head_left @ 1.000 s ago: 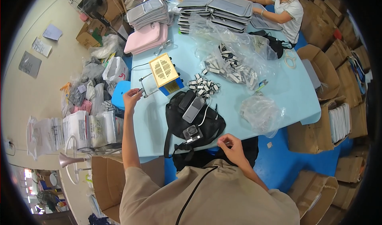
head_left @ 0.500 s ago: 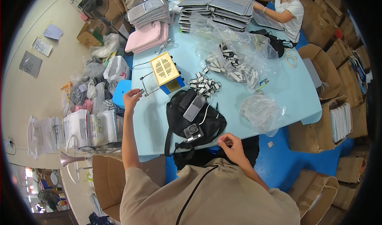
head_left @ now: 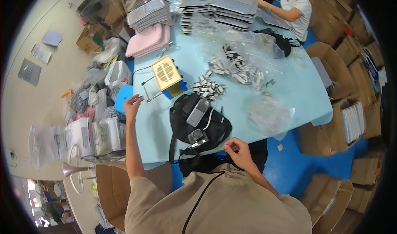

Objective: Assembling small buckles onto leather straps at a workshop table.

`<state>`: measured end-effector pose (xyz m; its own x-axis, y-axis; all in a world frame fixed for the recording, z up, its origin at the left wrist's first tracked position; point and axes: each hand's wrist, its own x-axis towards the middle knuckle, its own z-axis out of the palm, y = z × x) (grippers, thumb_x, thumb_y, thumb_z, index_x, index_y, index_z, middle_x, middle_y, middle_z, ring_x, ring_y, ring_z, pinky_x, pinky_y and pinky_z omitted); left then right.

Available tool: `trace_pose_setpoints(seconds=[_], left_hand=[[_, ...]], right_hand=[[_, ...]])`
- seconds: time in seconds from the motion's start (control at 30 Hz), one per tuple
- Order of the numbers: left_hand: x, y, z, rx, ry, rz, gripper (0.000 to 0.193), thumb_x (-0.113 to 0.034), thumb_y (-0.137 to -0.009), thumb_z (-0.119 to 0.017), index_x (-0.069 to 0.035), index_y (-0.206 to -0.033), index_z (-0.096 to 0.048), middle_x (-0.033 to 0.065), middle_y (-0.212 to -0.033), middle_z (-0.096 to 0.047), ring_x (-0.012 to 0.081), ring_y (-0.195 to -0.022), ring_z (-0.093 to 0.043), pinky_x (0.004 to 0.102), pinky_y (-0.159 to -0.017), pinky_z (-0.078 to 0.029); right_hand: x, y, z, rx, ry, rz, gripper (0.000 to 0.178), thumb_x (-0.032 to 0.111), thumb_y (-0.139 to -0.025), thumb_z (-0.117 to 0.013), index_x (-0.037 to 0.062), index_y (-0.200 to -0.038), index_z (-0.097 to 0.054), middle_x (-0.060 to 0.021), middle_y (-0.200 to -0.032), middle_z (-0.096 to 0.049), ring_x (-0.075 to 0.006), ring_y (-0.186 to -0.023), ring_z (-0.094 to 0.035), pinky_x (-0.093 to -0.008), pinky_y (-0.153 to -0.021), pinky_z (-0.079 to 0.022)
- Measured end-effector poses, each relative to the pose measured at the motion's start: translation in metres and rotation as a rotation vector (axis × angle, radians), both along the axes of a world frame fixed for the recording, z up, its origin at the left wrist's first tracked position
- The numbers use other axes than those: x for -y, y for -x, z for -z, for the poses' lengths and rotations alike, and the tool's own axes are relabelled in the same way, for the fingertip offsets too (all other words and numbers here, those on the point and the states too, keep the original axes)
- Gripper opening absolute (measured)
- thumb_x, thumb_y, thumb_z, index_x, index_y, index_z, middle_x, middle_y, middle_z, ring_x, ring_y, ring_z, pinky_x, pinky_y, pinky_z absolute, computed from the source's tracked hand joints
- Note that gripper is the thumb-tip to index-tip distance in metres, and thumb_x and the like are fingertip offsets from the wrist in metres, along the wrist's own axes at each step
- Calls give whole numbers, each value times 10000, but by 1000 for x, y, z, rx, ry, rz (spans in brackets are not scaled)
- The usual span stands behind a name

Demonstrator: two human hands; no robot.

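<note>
My left hand [head_left: 131,107] is raised over the table's left edge. Its fingers pinch a small dark piece [head_left: 141,98], close to the metal prongs [head_left: 149,98] of a vented box with a yellow top and blue side [head_left: 167,74]. At the near edge, my right hand [head_left: 238,150] is closed, thumb against fingertips; whatever it holds is too small to make out. Between my hands a black bag [head_left: 221,129] lies on the table. On it rest a grey power bank [head_left: 198,113] with a white cable and a small dark fan-like device [head_left: 197,136].
A heap of small white-and-dark pieces [head_left: 208,87] lies beyond the bag. More sit in a clear plastic bag [head_left: 264,48]. Grey sleeves [head_left: 219,4] and pink sleeves [head_left: 149,41] are stacked at the back. A person [head_left: 295,13] works at far right. Cardboard boxes [head_left: 326,201] stand around.
The whole view has shifted slightly, with the table things a little farther left. Both hands keep nearly the same poses.
</note>
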<state>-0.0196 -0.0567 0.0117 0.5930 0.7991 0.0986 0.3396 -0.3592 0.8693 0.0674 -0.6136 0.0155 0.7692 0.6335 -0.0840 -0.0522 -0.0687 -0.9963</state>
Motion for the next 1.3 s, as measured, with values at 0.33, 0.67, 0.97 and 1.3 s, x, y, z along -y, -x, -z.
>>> trace_pose_setpoints(seconds=[0.33, 0.67, 0.97, 1.3], left_hand=[[186, 1, -63, 168, 246, 171, 332, -145, -944, -740, -6, -1242, -697, 43, -992, -726, 103, -824, -650, 252, -744, -539], [254, -119, -65, 235, 452, 353, 441, -114, -968, -695, 3, -1379, -587, 64, -1114, -706, 132, -859, -709, 234, -720, -521], [283, -124, -69, 185, 275, 420, 328, -122, -990, -668, 1, -1292, -635, 94, -1209, -698, 155, -879, -721, 238, -703, -518], [296, -298, -63, 110, -30, 838, 186, -44, -948, -656, 43, -1099, -722, 116, -992, -779, 166, -885, -735, 269, -778, -551]], right_hand=[[6, 0, 8, 4, -14, 57, 111, 102, -952, -713, 6, -953, -658, 1, -504, -370, -64, -496, -315, -294, -492, -288], [46, -13, 4, 152, 28, 312, 211, 144, -971, -711, -34, -866, -666, -38, -528, -528, -53, -498, -432, -274, -493, -356], [89, -60, 5, 485, 166, 796, 117, 99, -941, -706, -12, -952, -670, -118, -937, -681, -243, -906, -645, -342, -825, -497], [71, -153, 56, 849, 376, 493, 271, 35, -820, -626, 0, -1083, -685, -242, -1118, -623, -420, -1062, -588, -493, -959, -483]])
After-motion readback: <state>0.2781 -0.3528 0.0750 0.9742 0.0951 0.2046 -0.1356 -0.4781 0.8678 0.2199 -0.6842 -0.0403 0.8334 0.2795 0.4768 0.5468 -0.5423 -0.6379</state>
